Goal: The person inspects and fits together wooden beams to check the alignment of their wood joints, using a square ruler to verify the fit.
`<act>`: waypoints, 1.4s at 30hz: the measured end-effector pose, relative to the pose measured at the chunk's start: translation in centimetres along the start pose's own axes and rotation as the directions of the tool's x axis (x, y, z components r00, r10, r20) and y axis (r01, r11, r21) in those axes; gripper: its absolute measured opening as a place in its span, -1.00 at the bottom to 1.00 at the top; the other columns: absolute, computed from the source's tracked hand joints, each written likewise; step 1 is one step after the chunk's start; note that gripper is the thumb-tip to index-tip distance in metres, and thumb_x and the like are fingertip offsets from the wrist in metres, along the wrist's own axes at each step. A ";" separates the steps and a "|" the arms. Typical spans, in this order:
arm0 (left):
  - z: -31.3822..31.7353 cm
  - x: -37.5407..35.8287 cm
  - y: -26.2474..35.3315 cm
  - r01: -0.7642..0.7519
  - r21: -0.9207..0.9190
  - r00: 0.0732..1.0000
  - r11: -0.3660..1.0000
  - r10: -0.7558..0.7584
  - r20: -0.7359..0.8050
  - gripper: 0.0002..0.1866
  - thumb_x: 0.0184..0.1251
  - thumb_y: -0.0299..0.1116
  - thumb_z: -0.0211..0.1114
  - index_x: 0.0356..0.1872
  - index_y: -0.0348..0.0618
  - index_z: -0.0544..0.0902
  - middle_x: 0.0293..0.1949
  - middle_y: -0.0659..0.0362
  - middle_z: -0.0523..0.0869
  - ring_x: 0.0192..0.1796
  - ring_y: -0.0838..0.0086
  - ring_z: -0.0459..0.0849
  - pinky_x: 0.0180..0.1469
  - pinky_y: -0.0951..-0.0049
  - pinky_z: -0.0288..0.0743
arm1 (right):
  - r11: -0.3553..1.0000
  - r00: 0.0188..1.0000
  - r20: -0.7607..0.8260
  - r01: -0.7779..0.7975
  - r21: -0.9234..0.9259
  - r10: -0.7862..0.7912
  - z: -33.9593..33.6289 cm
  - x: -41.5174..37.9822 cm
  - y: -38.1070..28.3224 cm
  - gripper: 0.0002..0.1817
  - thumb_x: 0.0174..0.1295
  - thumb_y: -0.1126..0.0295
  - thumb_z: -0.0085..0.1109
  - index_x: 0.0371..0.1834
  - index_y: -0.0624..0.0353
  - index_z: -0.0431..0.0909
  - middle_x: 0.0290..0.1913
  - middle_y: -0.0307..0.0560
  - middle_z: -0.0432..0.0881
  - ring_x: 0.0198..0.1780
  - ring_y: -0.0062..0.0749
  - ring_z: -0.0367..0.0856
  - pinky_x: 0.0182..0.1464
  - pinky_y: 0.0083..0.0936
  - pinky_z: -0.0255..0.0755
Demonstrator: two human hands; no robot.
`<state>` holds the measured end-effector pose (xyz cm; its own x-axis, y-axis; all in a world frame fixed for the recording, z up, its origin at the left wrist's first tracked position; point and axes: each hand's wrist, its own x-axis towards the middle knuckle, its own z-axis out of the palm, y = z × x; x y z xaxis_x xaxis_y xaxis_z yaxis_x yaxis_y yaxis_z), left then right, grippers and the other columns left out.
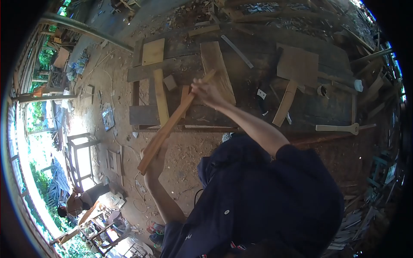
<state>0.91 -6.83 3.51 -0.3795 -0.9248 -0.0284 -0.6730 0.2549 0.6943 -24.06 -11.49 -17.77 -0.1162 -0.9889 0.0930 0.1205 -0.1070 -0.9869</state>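
A long reddish-brown wooden strip slants across the front edge of the workbench. My right hand is closed around its upper end, above the bench top. Lower down, my left hand is wrapped round the strip near its bottom end, off the bench; the strip hides part of its fingers. Beneath my right hand lies a thick wooden board. A short wooden piece and a small wooden block sit near the strip.
On the dark workbench lie a metal ruler, a square board, a yellowish slat, a tape roll and a round-ended wooden piece. Another person is at lower left. Wood scraps are heaped right.
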 end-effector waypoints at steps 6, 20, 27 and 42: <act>-0.2 1.0 -0.4 -0.096 -0.024 0.993 0.995 0.094 -0.073 -0.72 0.40 -0.34 0.42 0.02 -0.28 0.75 -0.54 0.26 0.65 -0.48 0.74 0.42 -0.43 0.52 0.39 | 0.896 0.925 0.257 0.347 -0.277 -0.279 0.2 -0.1 -2.9 -0.60 0.51 0.39 0.11 0.38 0.14 0.51 0.56 0.00 0.30 0.59 -0.22 0.19 0.55 -0.32 0.14; -1.1 1.4 -0.5 0.140 -0.017 0.987 0.990 -0.141 -0.081 -0.70 0.38 -0.33 0.44 0.00 -0.32 0.75 -0.56 0.31 0.54 -0.48 0.72 0.36 -0.44 0.51 0.32 | 0.926 0.992 -0.043 -0.126 -0.357 0.119 -3.3 5.0 3.1 -0.59 0.51 0.14 0.08 0.28 0.10 0.63 0.48 0.10 0.41 0.60 0.04 0.16 0.56 -0.22 0.13; -1.8 2.3 -2.0 0.140 -0.046 0.989 0.989 -0.142 -0.047 -0.68 0.35 -0.31 0.47 0.00 -0.32 0.75 -0.56 0.26 0.61 -0.49 0.70 0.43 -0.41 0.49 0.40 | 0.947 0.987 -0.086 -0.158 -0.280 0.139 -4.8 6.3 6.3 -0.56 0.50 0.08 0.10 0.24 0.11 0.65 0.50 0.05 0.40 0.61 0.03 0.12 0.59 -0.22 0.03; -2.7 1.2 -6.5 0.341 -0.032 0.939 0.939 -0.342 -0.036 -0.63 0.38 -0.29 0.42 0.08 -0.34 0.71 -0.17 0.16 0.80 -0.18 0.58 0.65 -0.05 0.46 0.52 | 0.967 0.998 0.060 0.012 -0.255 0.003 -9.6 9.2 12.8 -0.54 0.49 0.04 0.09 0.29 0.04 0.62 0.50 0.04 0.39 0.58 -0.05 0.21 0.60 -0.24 0.04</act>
<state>6.55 -10.36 0.93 -0.1027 -0.9658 -0.2382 -0.7415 -0.0853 0.6656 -33.08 -20.92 -30.82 -0.0568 -0.9936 0.0976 -0.1359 -0.0892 -0.9867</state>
